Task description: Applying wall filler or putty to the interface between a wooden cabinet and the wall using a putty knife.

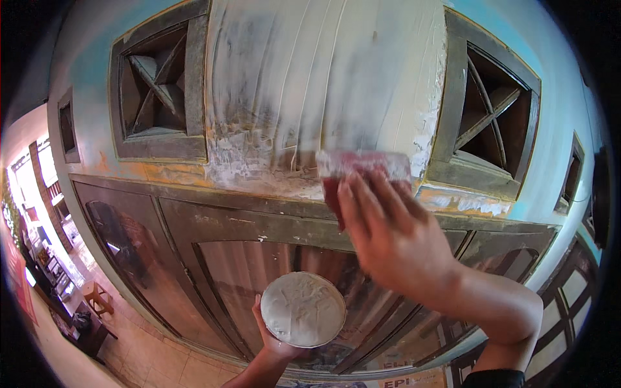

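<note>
My right hand [398, 239] grips a red putty spreader [333, 194], its fingers laid along the blade. White paste coats the spreader's upper edge, which lies against or very close to the lower part of a plaster wall patch [323, 77]. The patch is streaked white and grey, with rough, darker plaster at its lower left. Below and to the left, my left hand [272, 339] holds up a round bowl [304, 309] of white putty from beneath; most of its fingers are hidden under the bowl.
Wooden vents with crossed bars flank the patch, a left vent [158, 84] and a right vent [495, 110]. Under it runs a wooden door frame [259, 200] with glass panels. A wooden stool [97, 297] stands on the tiled floor [155, 362] at lower left.
</note>
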`<state>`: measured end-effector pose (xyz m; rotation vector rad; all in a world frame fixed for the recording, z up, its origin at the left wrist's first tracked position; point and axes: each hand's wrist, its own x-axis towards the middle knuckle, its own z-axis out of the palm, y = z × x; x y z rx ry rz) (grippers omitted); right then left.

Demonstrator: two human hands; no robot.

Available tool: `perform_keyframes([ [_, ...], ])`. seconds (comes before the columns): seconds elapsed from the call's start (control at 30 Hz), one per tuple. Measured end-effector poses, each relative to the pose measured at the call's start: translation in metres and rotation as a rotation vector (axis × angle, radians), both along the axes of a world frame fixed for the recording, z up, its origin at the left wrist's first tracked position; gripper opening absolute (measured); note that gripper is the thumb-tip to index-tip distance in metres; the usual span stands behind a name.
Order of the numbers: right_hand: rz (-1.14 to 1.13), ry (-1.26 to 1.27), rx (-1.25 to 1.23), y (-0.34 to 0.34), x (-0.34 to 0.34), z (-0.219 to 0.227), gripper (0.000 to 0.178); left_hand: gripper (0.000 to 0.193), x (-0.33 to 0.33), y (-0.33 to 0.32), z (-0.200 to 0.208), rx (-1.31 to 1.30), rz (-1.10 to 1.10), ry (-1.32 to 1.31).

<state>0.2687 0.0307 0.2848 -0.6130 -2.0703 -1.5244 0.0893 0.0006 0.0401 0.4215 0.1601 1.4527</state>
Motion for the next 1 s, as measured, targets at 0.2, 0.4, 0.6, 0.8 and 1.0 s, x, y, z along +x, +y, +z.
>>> perform_keyframes([
  [0.2, 0.003, 0.309, 0.251, 0.042, 0.020, 0.174, 0.045, 0.087, 0.008, 0.001, 0.001, 0.034, 0.020, 0.036],
  [0.4, -0.034, 0.195, 0.458, 0.097, 0.038, 0.194, 0.046, 0.085, 0.010, -0.001, -0.001, 0.036, -0.288, -0.638],
  [0.6, -0.111, 0.106, 0.269, 0.076, 0.017, 0.063, 0.047, 0.088, 0.007, 0.000, -0.004, 0.000, 0.084, 0.074],
  [0.8, -0.147, -0.030, -0.052, 0.016, 0.021, -0.046, 0.051, 0.089, 0.012, 0.002, -0.007, -0.068, 0.048, 0.056],
  [1.0, 0.114, 0.179, 0.115, 0.018, 0.018, 0.051, 0.036, 0.087, 0.019, 0.004, -0.010, 0.024, 0.143, 0.233],
])
